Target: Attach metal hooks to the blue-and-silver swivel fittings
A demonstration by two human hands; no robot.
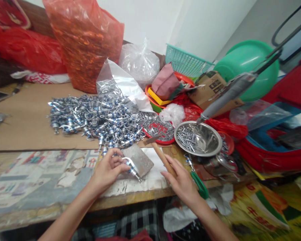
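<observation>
My left hand (114,164) pinches a small silver-and-blue metal fitting with a curved hook (132,168), held over the near edge of a flat metal block (139,159). In my right hand (182,179) is a hammer (163,155), gripped by its wooden handle with the head up and pointing left. The hammer head is above and to the right of the block, apart from the fitting. Behind my left hand a large heap of similar fittings (97,117) spreads over brown cardboard.
Right of the heap stand a red plate (168,141) of small metal parts and a steel bowl (213,152) of pins. A grey-handled tool (228,92) slants above the bowl. Farther back are an orange bag (87,47), a teal basket (188,62) and a green basin (251,67).
</observation>
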